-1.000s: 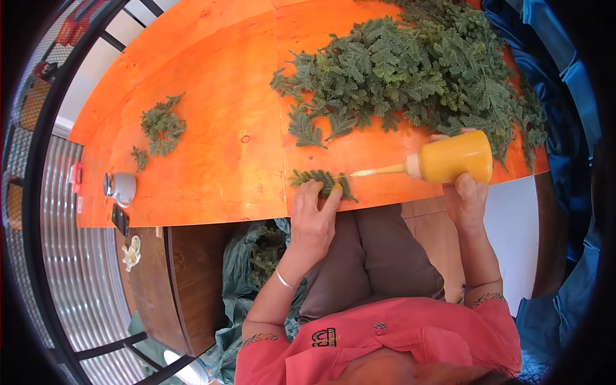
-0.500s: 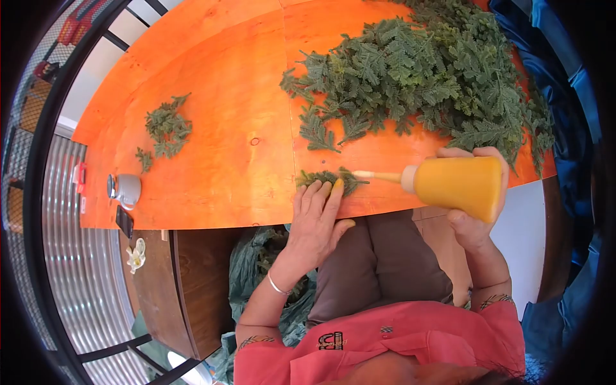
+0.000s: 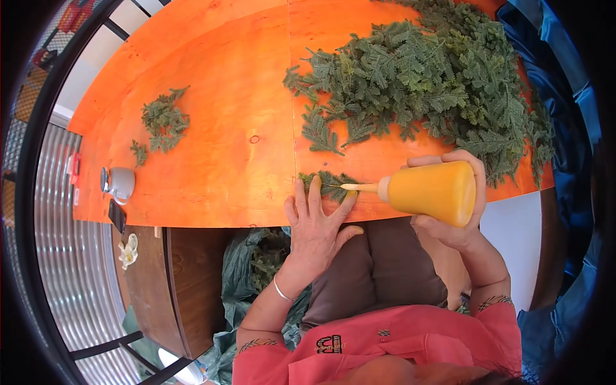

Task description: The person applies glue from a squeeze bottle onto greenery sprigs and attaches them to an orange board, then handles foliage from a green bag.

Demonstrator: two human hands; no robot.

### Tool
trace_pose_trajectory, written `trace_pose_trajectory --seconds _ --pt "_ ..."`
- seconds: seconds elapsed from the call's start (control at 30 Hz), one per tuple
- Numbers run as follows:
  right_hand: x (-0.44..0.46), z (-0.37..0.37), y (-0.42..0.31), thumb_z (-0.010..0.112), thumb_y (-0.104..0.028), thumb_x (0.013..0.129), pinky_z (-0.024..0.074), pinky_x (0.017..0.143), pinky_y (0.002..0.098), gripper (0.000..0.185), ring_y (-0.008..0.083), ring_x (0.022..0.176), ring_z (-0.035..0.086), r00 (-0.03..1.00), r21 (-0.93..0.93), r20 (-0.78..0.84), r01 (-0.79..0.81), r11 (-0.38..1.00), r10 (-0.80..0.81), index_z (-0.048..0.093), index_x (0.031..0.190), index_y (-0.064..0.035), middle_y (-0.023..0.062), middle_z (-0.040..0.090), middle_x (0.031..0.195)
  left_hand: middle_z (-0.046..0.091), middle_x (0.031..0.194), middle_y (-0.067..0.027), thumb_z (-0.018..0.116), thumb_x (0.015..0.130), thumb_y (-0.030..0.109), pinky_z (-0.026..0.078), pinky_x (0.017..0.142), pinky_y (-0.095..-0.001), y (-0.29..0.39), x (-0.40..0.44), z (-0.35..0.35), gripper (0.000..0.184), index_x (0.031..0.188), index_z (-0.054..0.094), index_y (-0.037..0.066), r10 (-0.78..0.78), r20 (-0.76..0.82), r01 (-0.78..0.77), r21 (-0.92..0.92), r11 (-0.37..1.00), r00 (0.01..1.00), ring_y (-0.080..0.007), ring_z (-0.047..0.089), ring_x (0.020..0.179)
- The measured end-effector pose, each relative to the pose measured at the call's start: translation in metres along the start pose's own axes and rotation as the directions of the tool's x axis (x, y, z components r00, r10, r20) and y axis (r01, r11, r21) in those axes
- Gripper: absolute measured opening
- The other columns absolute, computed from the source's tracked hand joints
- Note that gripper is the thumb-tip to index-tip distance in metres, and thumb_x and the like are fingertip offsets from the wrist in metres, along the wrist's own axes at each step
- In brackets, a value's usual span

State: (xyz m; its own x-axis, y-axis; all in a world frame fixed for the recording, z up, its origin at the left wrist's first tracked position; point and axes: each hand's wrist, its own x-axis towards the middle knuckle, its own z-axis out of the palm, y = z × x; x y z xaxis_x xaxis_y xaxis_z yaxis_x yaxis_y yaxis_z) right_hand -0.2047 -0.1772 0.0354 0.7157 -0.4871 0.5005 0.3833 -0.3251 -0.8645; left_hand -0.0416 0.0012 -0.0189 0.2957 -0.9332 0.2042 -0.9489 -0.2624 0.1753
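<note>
My left hand [image 3: 316, 221] rests at the front edge of the orange table [image 3: 224, 173]. Its fingers are spread, with the tips on a small green sprig [image 3: 330, 183] lying flat on the wood. My right hand [image 3: 471, 212] is wrapped round a yellow squeeze bottle [image 3: 433, 192], which lies nearly sideways above the table edge. The bottle's long pale nozzle [image 3: 359, 187] points left and its tip is at the sprig, close to my left fingertips.
A large heap of green sprigs [image 3: 423, 83] covers the table's back right. At the left are a smaller pile [image 3: 165, 120], a grey cup [image 3: 120, 184] and a dark phone [image 3: 117, 216]. Below the table are a wooden cabinet [image 3: 151, 289] and a green plastic bag [image 3: 237, 269].
The bottle has moved left and slightly down, and its nozzle tip has come onto the sprig. My left fingers have spread wider over the sprig.
</note>
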Motion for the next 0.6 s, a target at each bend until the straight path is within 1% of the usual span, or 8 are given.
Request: trace_pose_trajectory --seconds 0.13,0.23,0.33,0.43,0.53,0.6 --pt "0.006 0.008 0.006 0.084 -0.009 0.070 0.0510 0.093 0.0405 0.081 0.0278 0.111 0.060 1.000 0.031 -0.010 -0.016 0.999 0.016 0.031 0.131 -0.0012 0.0207 0.056 0.122 0.032 0.141 -0.0295 0.062 0.081 0.056 0.022 0.103 -0.0581 0.000 0.000 -0.002 0.059 0.133 0.055 0.029 0.004 0.028 -0.004 0.014 1.000 1.000 -0.0497 0.027 0.131" --pt "0.009 0.007 0.012 0.085 -0.008 0.070 0.0512 0.092 0.0397 0.079 0.0269 0.109 0.061 0.999 -0.132 0.043 0.027 0.991 -0.021 0.034 0.130 -0.0008 0.0191 0.057 0.120 0.031 0.142 -0.0296 0.063 0.081 0.056 0.022 0.103 -0.0593 0.000 -0.001 -0.002 0.060 0.134 0.055 0.029 0.004 0.042 -0.006 0.026 1.000 0.999 -0.0499 0.027 0.131" --pt "0.011 0.006 0.010 0.085 -0.008 0.070 0.0514 0.092 0.0386 0.077 0.0257 0.109 0.061 1.000 -0.092 0.026 0.018 0.996 -0.016 0.035 0.129 -0.0001 0.0180 0.058 0.119 0.030 0.143 -0.0293 0.063 0.080 0.056 0.021 0.102 -0.0606 0.000 -0.001 -0.002 0.060 0.134 0.055 0.029 0.011 0.045 -0.012 0.022 1.000 0.999 -0.0499 0.026 0.132" --pt "0.011 0.001 0.004 0.085 -0.008 0.070 0.0516 0.091 0.0385 0.077 0.0254 0.108 0.061 0.996 -0.167 0.070 0.060 0.984 -0.049 0.035 0.129 0.0000 0.0177 0.058 0.119 0.029 0.144 -0.0305 0.067 0.079 0.050 0.022 0.101 -0.0640 0.000 -0.001 -0.006 0.065 0.138 0.049 0.030 0.009 0.075 -0.009 -0.002 1.000 0.997 -0.0521 0.024 0.134" --pt "0.009 -0.002 -0.003 0.085 -0.008 0.069 0.0513 0.090 0.0378 0.078 0.0246 0.107 0.061 0.999 -0.150 0.045 0.009 0.989 -0.003 0.035 0.129 0.0001 0.0172 0.058 0.118 0.029 0.145 -0.0303 0.068 0.078 0.050 0.022 0.101 -0.0641 0.000 -0.001 -0.006 0.065 0.138 0.049 0.031 0.012 0.079 -0.012 0.005 1.000 0.997 -0.0519 0.024 0.134" --pt "0.009 -0.009 -0.006 0.085 -0.009 0.069 0.0510 0.090 0.0371 0.079 0.0238 0.105 0.061 0.999 -0.216 0.051 0.020 0.976 -0.009 0.035 0.129 -0.0001 0.0171 0.058 0.118 0.028 0.145 -0.0287 0.065 0.079 0.054 0.020 0.102 -0.0630 0.000 -0.002 -0.006 0.064 0.137 0.051 0.031 0.013 0.084 -0.015 0.030 0.999 0.996 -0.0499 0.024 0.134"
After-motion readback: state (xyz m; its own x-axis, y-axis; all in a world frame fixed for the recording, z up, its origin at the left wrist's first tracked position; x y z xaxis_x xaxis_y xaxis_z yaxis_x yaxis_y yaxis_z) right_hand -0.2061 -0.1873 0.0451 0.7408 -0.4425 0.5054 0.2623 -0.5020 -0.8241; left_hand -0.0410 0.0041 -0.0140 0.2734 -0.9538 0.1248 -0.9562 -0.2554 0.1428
